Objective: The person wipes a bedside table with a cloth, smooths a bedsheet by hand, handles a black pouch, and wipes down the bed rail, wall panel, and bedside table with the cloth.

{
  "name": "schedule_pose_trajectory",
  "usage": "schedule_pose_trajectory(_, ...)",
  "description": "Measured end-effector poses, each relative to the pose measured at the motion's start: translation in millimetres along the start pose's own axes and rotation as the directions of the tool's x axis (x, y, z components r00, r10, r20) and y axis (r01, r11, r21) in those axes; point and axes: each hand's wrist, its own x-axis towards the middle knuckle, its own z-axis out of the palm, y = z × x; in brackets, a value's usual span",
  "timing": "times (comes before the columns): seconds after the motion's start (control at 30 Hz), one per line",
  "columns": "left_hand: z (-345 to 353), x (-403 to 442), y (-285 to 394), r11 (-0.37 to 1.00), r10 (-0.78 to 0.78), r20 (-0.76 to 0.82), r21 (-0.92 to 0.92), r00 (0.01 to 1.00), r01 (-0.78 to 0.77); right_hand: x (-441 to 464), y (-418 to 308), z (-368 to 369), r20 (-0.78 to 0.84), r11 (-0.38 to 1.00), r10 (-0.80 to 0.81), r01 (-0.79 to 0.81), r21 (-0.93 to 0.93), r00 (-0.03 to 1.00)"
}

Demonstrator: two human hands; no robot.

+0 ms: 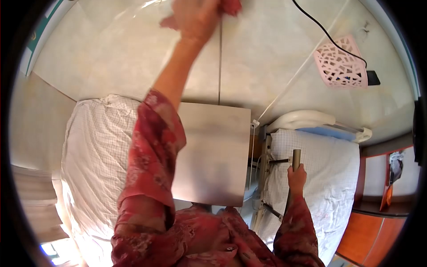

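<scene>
High on the tiled wall (133,58), my left hand (195,20) presses a red cloth (231,6). Edges of the cloth stick out on both sides of the hand, while the fingers are blurred and partly cut off by the top of the view. My right hand (297,178) is wrapped around the side rail (296,156) of the bed on the right. Below my left arm stands a cabinet with a smooth pale top (213,151).
White checked sheets cover the left bed (95,147) and the right bed (329,178). A pink lattice basket (340,62) hangs on the wall, with a black cable (320,26) running to it. A thin white cord (291,82) crosses the wall. An orange-brown cabinet (362,236) stands far right.
</scene>
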Motion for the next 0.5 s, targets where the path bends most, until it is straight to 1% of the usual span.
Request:
schedule_pose_trajectory(0.03,3,-19,1,0.998,0.06,0.024,-0.034,0.998,-0.059,0,0,1,-0.005,1.0,-0.001,0.001,0.005,1.0)
schedule_pose_trajectory(0.1,-3,-81,20,0.993,0.12,0.133,-0.029,0.984,-0.117,-1,2,2,-0.004,1.0,-0.009,0.009,0.0,1.0)
schedule_pose_trajectory(0.13,-13,-109,23,0.975,0.219,0.268,-0.097,0.938,-0.199,0,0,2,-0.007,1.0,-0.005,0.005,-0.007,1.0)
schedule_pose_trajectory(0.17,-25,-137,28,0.948,0.314,0.393,-0.176,0.865,-0.264,-1,-1,1,-0.005,1.0,-0.025,0.024,-0.004,1.0)
schedule_pose_trajectory(0.23,-44,-195,25,0.901,0.43,0.546,-0.309,0.719,-0.305,-2,-3,-1,-0.011,1.0,0.005,-0.005,-0.013,1.0)
schedule_pose_trajectory(0.3,-59,-241,18,0.923,0.383,0.65,-0.305,0.656,-0.236,1,0,3,-0.02,1.0,-0.014,0.013,-0.016,1.0)
schedule_pose_trajectory(0.33,-70,-243,9,0.946,0.309,0.7,-0.298,0.644,-0.13,1,4,4,-0.019,0.999,-0.014,0.013,-0.031,1.0)
schedule_pose_trajectory(0.37,-76,-244,-5,0.947,0.307,0.702,-0.292,0.643,-0.134,2,5,4,-0.017,0.999,-0.021,0.02,-0.027,1.0)
schedule_pose_trajectory(0.4,-85,-225,-17,0.978,0.16,0.685,-0.206,0.711,-0.022,2,6,5,-0.025,0.999,-0.032,0.031,-0.025,0.999)
schedule_pose_trajectory(0.43,-92,-202,-29,0.987,0.009,0.652,-0.126,0.758,0.097,1,7,6,-0.032,0.999,-0.041,0.04,-0.022,0.999)
schedule_pose_trajectory(0.47,-93,-171,-47,0.932,-0.158,0.659,-0.147,0.735,0.333,2,10,8,-0.036,0.999,-0.048,0.047,-0.017,0.998)
schedule_pose_trajectory(0.5,-92,-134,-64,0.82,-0.317,0.668,-0.163,0.673,0.549,1,11,9,-0.034,0.999,-0.051,0.051,-0.012,0.998)
